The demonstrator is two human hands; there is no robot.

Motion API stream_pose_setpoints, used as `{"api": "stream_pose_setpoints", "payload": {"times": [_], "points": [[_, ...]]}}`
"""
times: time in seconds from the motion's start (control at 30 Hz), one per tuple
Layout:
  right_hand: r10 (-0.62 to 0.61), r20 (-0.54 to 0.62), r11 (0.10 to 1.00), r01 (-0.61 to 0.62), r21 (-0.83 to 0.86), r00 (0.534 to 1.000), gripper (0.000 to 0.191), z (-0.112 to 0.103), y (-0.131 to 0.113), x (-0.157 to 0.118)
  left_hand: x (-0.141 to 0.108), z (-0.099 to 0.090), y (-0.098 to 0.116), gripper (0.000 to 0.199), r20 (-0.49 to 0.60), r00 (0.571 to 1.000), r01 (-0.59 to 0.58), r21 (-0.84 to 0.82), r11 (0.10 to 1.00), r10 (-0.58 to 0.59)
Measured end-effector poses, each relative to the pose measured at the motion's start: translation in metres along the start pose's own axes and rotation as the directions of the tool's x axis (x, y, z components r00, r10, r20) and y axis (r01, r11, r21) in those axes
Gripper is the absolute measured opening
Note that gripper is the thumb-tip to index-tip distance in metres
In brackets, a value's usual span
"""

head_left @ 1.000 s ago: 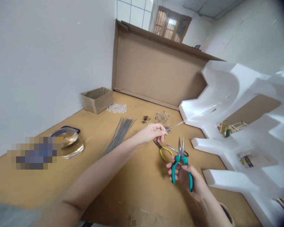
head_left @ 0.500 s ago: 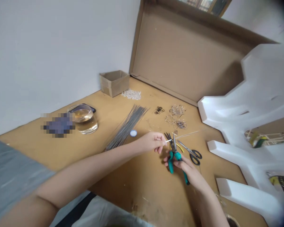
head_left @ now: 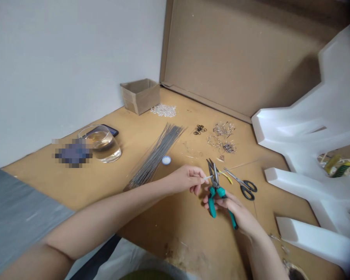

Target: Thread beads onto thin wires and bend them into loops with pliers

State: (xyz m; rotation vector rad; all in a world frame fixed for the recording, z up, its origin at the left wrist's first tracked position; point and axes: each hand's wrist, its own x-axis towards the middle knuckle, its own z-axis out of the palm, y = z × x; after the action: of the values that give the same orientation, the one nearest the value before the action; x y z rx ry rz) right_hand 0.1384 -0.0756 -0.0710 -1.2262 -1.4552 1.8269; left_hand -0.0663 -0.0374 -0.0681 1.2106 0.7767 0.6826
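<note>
My left hand (head_left: 191,179) is closed, thumb and fingers pinching one end of a thin straight wire (head_left: 241,165). The wire runs across the jaws of a pair of pliers (head_left: 217,191) and sticks out far to the right. My right hand (head_left: 231,206) is wrapped round the pliers' teal and black handles, with the jaws pointing away from me. Whether the jaws bite on the wire is hard to make out. Just behind the pliers lies a tool with a yellow handle (head_left: 228,178), partly hidden. Black-handled scissors (head_left: 247,189) rest to the right of it.
A bundle of grey wires (head_left: 157,155) lies left of centre, beside a small white-and-blue disc (head_left: 166,160). Farther back are black rings (head_left: 200,129), bent wire pieces (head_left: 224,129), clear bits (head_left: 165,110) and a cardboard box (head_left: 141,97). A glass of liquid (head_left: 106,147) stands left; white foam (head_left: 282,171) borders the right.
The camera view has shifted slightly, so the table items sit a little differently. Both hands keep the same grips on the wire and the pliers, close together.
</note>
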Motion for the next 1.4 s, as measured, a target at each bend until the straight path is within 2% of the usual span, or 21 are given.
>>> {"api": "stream_pose_setpoints", "payload": {"times": [0.37,0.6,0.9,1.17,1.4], "points": [[0.029,-0.004,0.999,-0.029,0.043,1.0,0.027,0.001,0.002,0.002,-0.002,0.002,0.001,0.023,0.015,1.0,0.027,0.051,0.998,-0.028],[0.059,-0.01,0.998,-0.059,-0.014,0.998,0.029,0.002,-0.001,0.003,0.0,0.003,-0.003,0.021,0.03,0.999,0.024,0.024,0.999,-0.024],[0.064,-0.02,0.998,-0.064,-0.003,0.998,0.037,0.002,-0.002,0.004,-0.002,0.004,0.002,0.021,0.002,0.998,0.057,0.068,0.996,-0.058],[0.105,0.009,0.993,-0.105,0.046,0.994,0.032,0.0,0.001,0.004,-0.003,0.007,0.008,0.022,-0.016,0.997,0.083,0.109,0.991,-0.081],[0.098,0.014,0.995,-0.098,0.013,0.995,0.034,0.001,-0.001,0.005,-0.004,0.005,0.004,0.023,-0.005,0.999,0.051,0.116,0.992,-0.051]]}}
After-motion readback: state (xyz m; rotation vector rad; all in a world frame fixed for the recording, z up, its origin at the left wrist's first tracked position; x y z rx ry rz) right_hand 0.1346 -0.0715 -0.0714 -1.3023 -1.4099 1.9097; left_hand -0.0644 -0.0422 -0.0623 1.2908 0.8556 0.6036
